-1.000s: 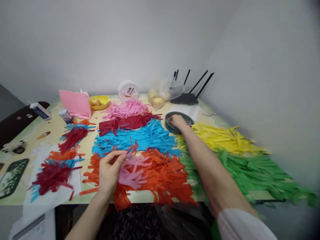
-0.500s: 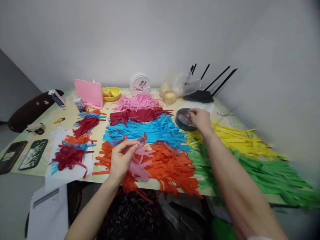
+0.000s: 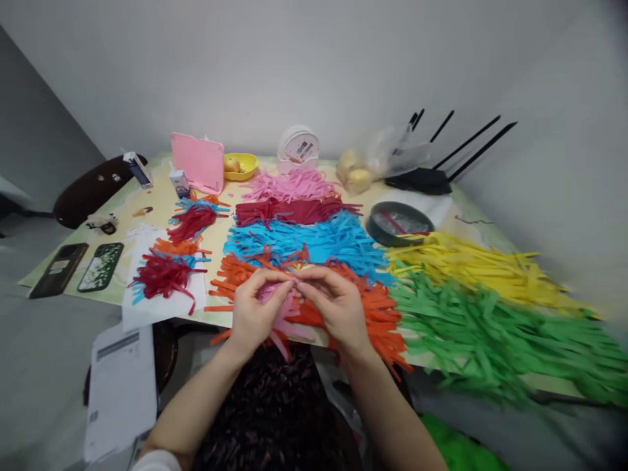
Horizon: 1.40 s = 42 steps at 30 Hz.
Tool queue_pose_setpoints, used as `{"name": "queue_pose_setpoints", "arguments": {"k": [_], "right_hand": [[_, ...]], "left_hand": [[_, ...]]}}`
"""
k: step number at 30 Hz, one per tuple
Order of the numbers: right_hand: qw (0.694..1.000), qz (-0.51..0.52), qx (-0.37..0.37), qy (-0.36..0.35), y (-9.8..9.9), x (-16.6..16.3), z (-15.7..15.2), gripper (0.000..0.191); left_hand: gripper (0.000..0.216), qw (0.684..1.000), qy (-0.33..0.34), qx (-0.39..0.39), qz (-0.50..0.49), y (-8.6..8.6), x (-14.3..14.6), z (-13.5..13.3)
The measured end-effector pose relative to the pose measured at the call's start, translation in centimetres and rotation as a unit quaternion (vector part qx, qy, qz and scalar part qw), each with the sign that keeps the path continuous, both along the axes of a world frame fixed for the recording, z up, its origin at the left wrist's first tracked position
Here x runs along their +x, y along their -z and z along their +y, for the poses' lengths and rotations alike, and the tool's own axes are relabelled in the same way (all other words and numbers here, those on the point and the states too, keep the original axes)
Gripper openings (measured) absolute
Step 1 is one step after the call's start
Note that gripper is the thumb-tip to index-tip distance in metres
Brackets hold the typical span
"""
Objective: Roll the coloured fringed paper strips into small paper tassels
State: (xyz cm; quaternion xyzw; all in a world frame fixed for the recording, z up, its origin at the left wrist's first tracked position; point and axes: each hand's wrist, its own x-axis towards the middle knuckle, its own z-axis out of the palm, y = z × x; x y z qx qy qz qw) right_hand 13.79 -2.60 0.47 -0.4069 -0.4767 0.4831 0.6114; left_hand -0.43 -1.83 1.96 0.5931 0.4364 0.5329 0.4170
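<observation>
My left hand (image 3: pixel 256 306) is closed in a pinch on a bunch of pink strips (image 3: pixel 284 325) that hangs below the fingers. My right hand (image 3: pixel 337 302) meets it fingertip to fingertip at the top of that bunch, thumb and forefinger pressed together; what it pinches is too small to make out. Under both hands lie orange fringed strips (image 3: pixel 380 320), partly hidden by them. Beyond are rows of blue strips (image 3: pixel 304 243), dark red strips (image 3: pixel 318 208) and pink fringe (image 3: pixel 294 184).
To the right stand a dark round bowl (image 3: pixel 373 234) with clear plastic inside, then yellow strips (image 3: pixel 471 265) and green strips (image 3: pixel 495 327). Mixed tassels (image 3: pixel 164 271), two phones (image 3: pixel 101 267) and a pink tablet case (image 3: pixel 199 163) are on the left. A bag of fruit (image 3: pixel 356 175) sits behind.
My right hand has left the dark bowl and come back left to my left hand, fingertips together. The pink strips stay in my left hand. The view has shifted.
</observation>
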Motion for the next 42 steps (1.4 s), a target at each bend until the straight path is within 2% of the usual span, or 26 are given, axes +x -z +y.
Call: {"name": "queue_pose_setpoints", "arguments": {"k": [5, 11, 15, 17, 21, 24, 28, 31, 33, 37, 42], "right_hand": [[1.0, -0.007, 0.001, 0.021, 0.4, -1.0, -0.8, 0.014], [0.984, -0.155, 0.059, 0.072, 0.7, -1.2, -1.5, 0.012], [0.955, -0.263, 0.109, 0.08, 0.6, -0.7, -1.2, 0.017], [0.946, -0.29, 0.123, 0.079, 0.4, -0.5, -1.1, 0.019], [0.97, -0.228, 0.074, 0.045, 0.2, -0.1, -1.2, 0.013], [0.988, -0.153, 0.02, 0.016, 0.4, 0.0, -1.2, 0.015], [0.995, -0.104, -0.005, 0.01, 0.6, -0.2, -1.0, 0.015], [0.996, -0.08, -0.014, 0.04, 0.6, -0.5, -0.8, 0.018], [0.997, -0.073, -0.022, 0.03, 0.7, -0.7, -0.8, 0.02], [0.996, -0.07, -0.047, -0.011, 0.7, -0.3, -0.6, 0.02], [0.995, -0.095, -0.032, 0.002, 0.2, 0.0, -0.6, 0.022]], "left_hand": [[0.012, 0.998, -0.012, 0.045, 0.043, 0.3, -0.6, -1.1], [0.012, 0.984, 0.008, 0.113, 0.136, 0.4, -1.5, -1.3], [0.011, 0.983, 0.035, 0.104, 0.145, 0.6, -1.8, -1.0], [0.01, 0.991, 0.04, 0.065, 0.11, 0.8, -1.6, -0.8], [0.014, 0.998, 0.034, -0.047, -0.038, 1.1, -0.9, -0.8], [0.023, 0.991, 0.036, -0.083, -0.095, 1.1, -0.5, -0.7], [0.021, 0.987, 0.054, -0.092, -0.123, 1.3, -0.4, -0.5], [0.018, 0.991, 0.053, -0.058, -0.107, 1.6, -0.5, -0.3], [0.017, 0.992, 0.043, -0.046, -0.109, 1.9, -0.6, -0.3], [0.02, 0.983, 0.053, -0.083, -0.156, 2.0, -0.5, -0.4], [0.024, 0.975, 0.084, -0.129, -0.162, 1.9, -0.5, -0.3]]}}
